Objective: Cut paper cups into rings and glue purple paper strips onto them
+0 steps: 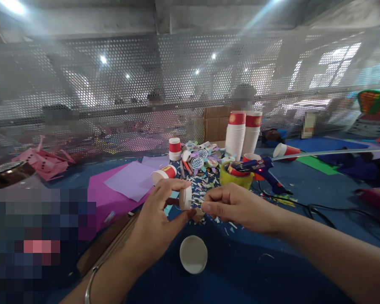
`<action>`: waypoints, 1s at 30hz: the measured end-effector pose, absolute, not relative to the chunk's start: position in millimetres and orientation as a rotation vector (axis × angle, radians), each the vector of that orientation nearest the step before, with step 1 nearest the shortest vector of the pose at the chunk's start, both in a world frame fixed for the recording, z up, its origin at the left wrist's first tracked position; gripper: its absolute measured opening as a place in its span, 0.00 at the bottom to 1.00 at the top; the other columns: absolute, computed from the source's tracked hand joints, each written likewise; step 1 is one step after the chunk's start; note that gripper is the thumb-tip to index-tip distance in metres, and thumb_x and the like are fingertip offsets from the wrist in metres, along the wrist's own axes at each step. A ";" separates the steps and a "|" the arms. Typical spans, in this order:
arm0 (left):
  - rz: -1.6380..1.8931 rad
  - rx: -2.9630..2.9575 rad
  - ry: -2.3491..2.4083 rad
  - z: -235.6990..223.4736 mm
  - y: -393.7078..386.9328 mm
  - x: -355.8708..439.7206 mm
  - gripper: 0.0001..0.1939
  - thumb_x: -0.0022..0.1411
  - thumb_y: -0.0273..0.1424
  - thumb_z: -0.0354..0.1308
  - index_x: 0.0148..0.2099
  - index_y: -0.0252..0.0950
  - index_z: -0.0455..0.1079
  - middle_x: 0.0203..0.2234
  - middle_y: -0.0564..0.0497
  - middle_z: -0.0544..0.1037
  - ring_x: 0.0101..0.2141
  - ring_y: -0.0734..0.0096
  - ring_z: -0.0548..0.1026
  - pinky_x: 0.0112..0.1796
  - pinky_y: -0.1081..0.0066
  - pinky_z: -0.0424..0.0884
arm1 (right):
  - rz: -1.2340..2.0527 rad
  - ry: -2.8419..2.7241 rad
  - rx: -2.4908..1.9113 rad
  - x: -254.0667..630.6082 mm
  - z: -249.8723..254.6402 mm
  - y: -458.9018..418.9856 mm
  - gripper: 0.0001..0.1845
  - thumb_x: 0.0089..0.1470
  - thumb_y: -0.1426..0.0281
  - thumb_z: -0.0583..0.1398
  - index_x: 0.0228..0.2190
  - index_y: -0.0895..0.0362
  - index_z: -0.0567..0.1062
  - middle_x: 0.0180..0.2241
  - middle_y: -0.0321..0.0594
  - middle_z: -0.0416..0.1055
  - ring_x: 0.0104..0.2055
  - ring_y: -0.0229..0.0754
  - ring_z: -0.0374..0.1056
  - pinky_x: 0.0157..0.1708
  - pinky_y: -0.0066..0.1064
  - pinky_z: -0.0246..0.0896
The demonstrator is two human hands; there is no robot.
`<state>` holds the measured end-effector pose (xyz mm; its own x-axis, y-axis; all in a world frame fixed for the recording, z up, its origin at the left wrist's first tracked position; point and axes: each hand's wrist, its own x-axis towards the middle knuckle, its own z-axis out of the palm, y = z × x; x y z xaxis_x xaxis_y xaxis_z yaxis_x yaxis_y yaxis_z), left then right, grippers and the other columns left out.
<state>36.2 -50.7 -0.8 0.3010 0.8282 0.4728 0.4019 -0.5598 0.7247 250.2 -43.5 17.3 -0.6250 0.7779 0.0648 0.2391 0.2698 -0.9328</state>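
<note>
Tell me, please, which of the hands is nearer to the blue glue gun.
Right. The right hand is nearer the camera than the blue glue gun and left of it in the picture; the left hand is farther left, holding a small white round piece.
</note>
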 end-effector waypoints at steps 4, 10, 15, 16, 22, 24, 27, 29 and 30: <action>1.192 2.092 1.069 -0.5 -51.3 36.6 0.20 0.57 0.30 0.64 0.51 0.48 0.67 0.49 0.49 0.70 0.50 0.58 0.70 0.45 0.58 0.73 | 1.341 -2.030 -0.902 250.1 18.4 -44.5 0.19 0.58 0.56 0.60 0.25 0.58 0.73 0.20 0.29 0.57 0.21 0.31 0.48 0.20 0.27 0.41; 1.228 2.110 1.063 -3.0 -50.6 36.3 0.20 0.57 0.29 0.64 0.51 0.49 0.67 0.49 0.50 0.70 0.50 0.58 0.70 0.44 0.59 0.74 | 1.319 -2.035 -0.943 250.4 20.0 -45.9 0.19 0.58 0.55 0.61 0.26 0.58 0.74 0.20 0.29 0.57 0.21 0.31 0.48 0.20 0.26 0.42; 1.247 2.124 1.035 -4.9 -49.1 34.6 0.20 0.56 0.29 0.64 0.51 0.48 0.67 0.48 0.49 0.71 0.48 0.58 0.71 0.43 0.59 0.74 | 1.365 -2.024 -0.957 251.5 19.4 -45.2 0.19 0.58 0.56 0.60 0.26 0.58 0.74 0.20 0.28 0.56 0.20 0.30 0.46 0.19 0.26 0.40; 1.252 2.118 1.037 -5.2 -48.7 34.3 0.20 0.56 0.29 0.64 0.51 0.47 0.67 0.48 0.49 0.71 0.48 0.58 0.71 0.43 0.58 0.74 | 1.376 -2.019 -0.955 251.6 19.2 -45.0 0.19 0.59 0.56 0.60 0.26 0.58 0.74 0.20 0.28 0.56 0.20 0.30 0.46 0.19 0.25 0.40; 1.244 2.130 1.052 -5.8 -49.6 34.2 0.20 0.56 0.31 0.65 0.51 0.48 0.67 0.48 0.49 0.71 0.49 0.57 0.70 0.43 0.57 0.75 | 1.386 -1.986 -1.012 252.5 17.1 -44.1 0.19 0.58 0.56 0.60 0.25 0.58 0.72 0.19 0.28 0.55 0.20 0.30 0.47 0.17 0.25 0.38; 1.240 2.152 1.052 -5.4 -50.3 34.6 0.20 0.57 0.31 0.64 0.51 0.48 0.67 0.48 0.49 0.71 0.49 0.58 0.70 0.43 0.58 0.75 | 1.382 -1.984 -1.016 252.6 16.9 -44.3 0.19 0.58 0.56 0.61 0.25 0.58 0.71 0.19 0.28 0.55 0.20 0.30 0.47 0.17 0.25 0.38; 1.241 2.172 1.055 -4.5 -50.6 35.1 0.20 0.57 0.30 0.64 0.51 0.48 0.67 0.48 0.50 0.71 0.49 0.58 0.70 0.43 0.58 0.75 | 1.391 -1.987 -1.006 252.5 17.1 -45.0 0.19 0.58 0.56 0.60 0.25 0.58 0.72 0.19 0.28 0.55 0.19 0.29 0.46 0.16 0.25 0.37; 1.243 2.179 1.059 -3.8 -50.5 35.5 0.20 0.57 0.30 0.64 0.50 0.48 0.67 0.48 0.50 0.71 0.49 0.58 0.70 0.42 0.59 0.75 | 1.397 -1.981 -1.000 252.4 17.4 -45.2 0.18 0.58 0.56 0.60 0.25 0.58 0.72 0.19 0.28 0.56 0.18 0.29 0.46 0.16 0.25 0.36; 1.242 2.181 1.059 -3.5 -50.3 35.7 0.20 0.57 0.30 0.64 0.50 0.48 0.67 0.48 0.50 0.71 0.49 0.58 0.70 0.42 0.59 0.75 | 1.397 -1.978 -0.997 252.3 17.4 -45.1 0.18 0.58 0.57 0.61 0.26 0.58 0.73 0.19 0.28 0.56 0.18 0.29 0.46 0.16 0.25 0.36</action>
